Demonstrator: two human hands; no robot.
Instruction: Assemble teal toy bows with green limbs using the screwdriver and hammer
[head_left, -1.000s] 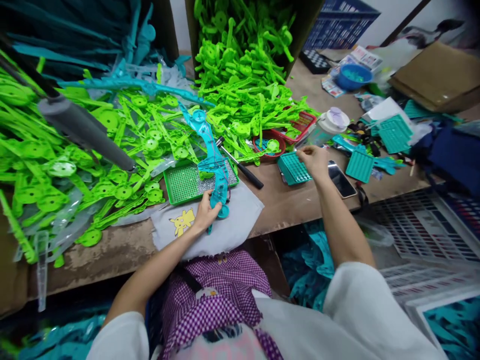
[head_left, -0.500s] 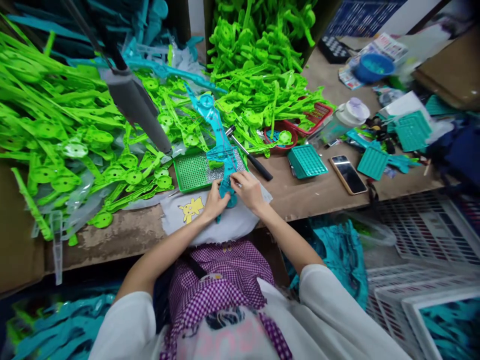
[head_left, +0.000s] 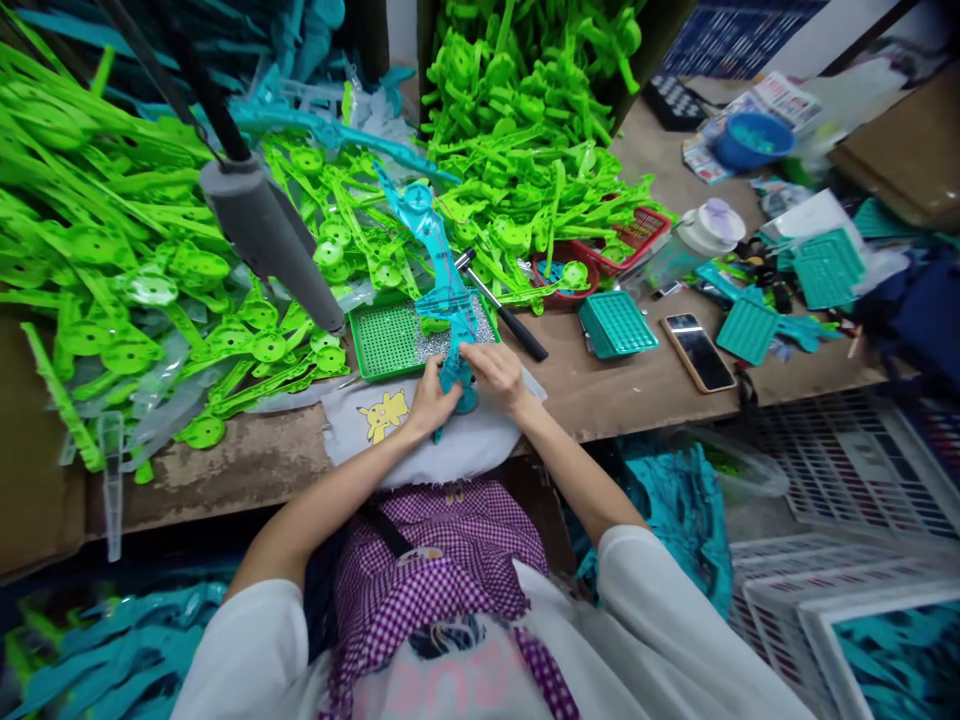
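A long blue plastic part (head_left: 439, 262) with thin dark wires along it stretches away from me over a green tray (head_left: 379, 342). My left hand (head_left: 433, 398) is closed around its near end, thumb on top. On the right side of that same end, my right hand (head_left: 495, 374) has its fingers pinched at the part's surface; whether anything small is between them is hidden. Small silvery pieces (head_left: 429, 346) lie in the tray's right half. Beneath my hands is a white cloth (head_left: 352, 420) with a yellow cartoon figure. A black-handled hammer (head_left: 517, 328) rests right of the tray.
Bright green plastic parts (head_left: 247, 330) are heaped at left and behind. A grey tool (head_left: 274, 245) hangs at upper left. To the right are a red basket (head_left: 651, 228), teal trays (head_left: 619, 325), a phone (head_left: 697, 352) and a lidded jar (head_left: 709, 235). White crates (head_left: 862, 460) stand below.
The view has shifted slightly. Both hands stay at the near end of the blue part, with the right hand's fingers moved only a little.
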